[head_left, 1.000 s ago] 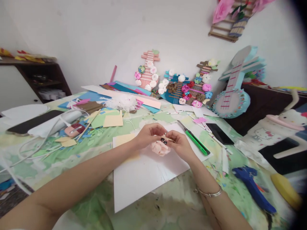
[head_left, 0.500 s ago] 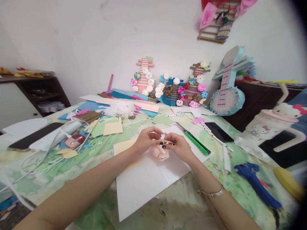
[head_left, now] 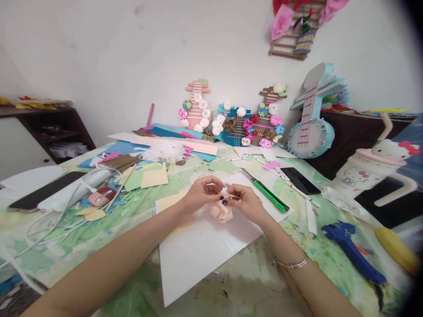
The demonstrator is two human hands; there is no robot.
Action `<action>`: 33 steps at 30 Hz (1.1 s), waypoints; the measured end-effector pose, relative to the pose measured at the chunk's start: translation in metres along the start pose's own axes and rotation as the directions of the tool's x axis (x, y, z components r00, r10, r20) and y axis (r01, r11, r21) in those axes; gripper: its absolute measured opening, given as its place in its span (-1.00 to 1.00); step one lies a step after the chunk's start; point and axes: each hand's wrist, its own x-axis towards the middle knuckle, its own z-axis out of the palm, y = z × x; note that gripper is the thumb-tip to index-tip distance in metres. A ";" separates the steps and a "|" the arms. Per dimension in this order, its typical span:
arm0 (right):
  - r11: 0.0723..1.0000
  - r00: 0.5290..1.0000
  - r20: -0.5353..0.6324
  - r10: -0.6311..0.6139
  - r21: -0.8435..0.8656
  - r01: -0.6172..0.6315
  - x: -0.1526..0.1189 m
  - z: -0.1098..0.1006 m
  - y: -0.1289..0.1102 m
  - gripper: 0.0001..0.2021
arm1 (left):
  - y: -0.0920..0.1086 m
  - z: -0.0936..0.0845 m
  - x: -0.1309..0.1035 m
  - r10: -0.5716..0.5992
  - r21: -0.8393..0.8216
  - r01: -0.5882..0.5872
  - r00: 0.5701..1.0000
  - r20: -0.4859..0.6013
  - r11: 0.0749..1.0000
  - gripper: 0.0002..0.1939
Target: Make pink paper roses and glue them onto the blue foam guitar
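My left hand [head_left: 205, 192] and my right hand [head_left: 243, 200] meet over a white sheet [head_left: 198, 259], fingertips pinched close together. Between them they hold a pale pink paper flower [head_left: 221, 212], its petals hanging below the fingertips. A small strip at its base lies between the fingers of both hands, partly hidden by them. Just right of my right hand, a green utility knife [head_left: 269, 193] lies on the sheet's corner with its blade out. Pale yellow paper [head_left: 168, 201] rests on the sheet's left part.
A blue glue gun [head_left: 353, 251], a black phone [head_left: 300, 180] and a white cup [head_left: 358, 169] are at the right. Paper scraps, cables and a white power strip [head_left: 74, 189] lie left. Flower-decorated paper instruments [head_left: 238, 127] stand against the wall. White string [head_left: 164, 151] is heaped behind.
The view has shifted slightly. Both hands keep nearly the same pose around the flower, which looks turned very little.
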 end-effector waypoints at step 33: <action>0.999 0.983 -0.178 0.031 0.040 -0.024 -0.002 0.002 -0.010 -0.76 | 0.005 -0.005 0.003 -0.143 0.029 0.143 0.990 0.004 0.989 -0.70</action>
